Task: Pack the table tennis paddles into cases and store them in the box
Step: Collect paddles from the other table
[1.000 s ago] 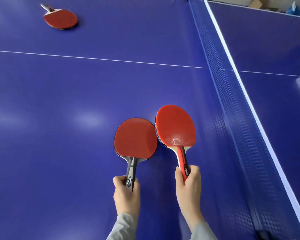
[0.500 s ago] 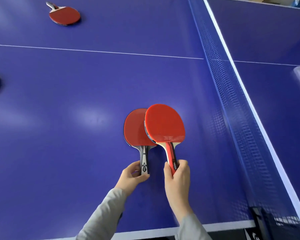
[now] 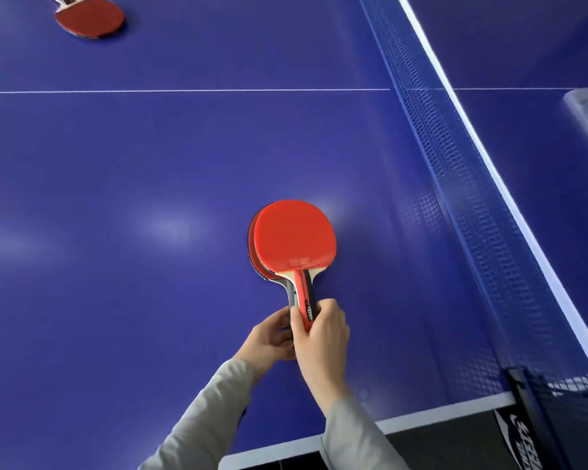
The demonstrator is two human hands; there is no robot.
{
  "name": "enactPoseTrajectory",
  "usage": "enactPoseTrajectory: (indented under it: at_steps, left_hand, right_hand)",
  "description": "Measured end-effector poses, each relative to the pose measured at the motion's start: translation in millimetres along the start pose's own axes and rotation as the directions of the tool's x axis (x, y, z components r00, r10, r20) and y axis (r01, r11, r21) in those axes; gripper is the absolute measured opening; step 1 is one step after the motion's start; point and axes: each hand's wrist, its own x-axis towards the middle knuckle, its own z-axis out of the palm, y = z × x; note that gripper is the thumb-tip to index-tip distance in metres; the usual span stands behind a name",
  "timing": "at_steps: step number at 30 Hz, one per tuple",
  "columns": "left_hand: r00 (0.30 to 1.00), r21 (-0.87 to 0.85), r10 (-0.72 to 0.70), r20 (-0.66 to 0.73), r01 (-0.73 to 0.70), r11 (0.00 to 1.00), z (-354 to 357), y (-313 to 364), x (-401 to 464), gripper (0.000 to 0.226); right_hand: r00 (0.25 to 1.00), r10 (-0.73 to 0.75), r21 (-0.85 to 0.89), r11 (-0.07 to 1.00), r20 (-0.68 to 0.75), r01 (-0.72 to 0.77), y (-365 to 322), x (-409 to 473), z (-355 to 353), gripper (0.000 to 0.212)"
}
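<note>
two stacked paddles, handles gripped by left hand, right hand

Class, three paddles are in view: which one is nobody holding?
The far paddle at the top left, lying alone on the table; the other two are stacked, handles held by both hands.

Both arms reach forward from the near edge, in grey sleeves. The right hand sits on top, its back facing up, with its thumb and fingers curled tight around something thin. The left hand is tucked just beside it on the left, a bit lower, fingers curled in too. The two hands touch.
</note>
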Motion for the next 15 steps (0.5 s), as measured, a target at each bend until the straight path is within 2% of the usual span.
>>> enactPoseTrajectory:
  at_steps: [3,15]
  left_hand:
    - [1.000,0.014,0.015,0.006,-0.015,1.000,-0.4,1.9,-1.7,0.063]
    - [1.000,-0.067,0.015,-0.002,-0.015,0.998,3.2,0.7,-0.3,0.069]
  right_hand:
    - [0.999,-0.011,-0.061,0.998,0.050,0.014,0.1,-2.7,2.7,0.029]
    - [0.996,-0.074,-0.019,0.997,0.053,0.075,18.5,-4.7,-5.8,0.030]
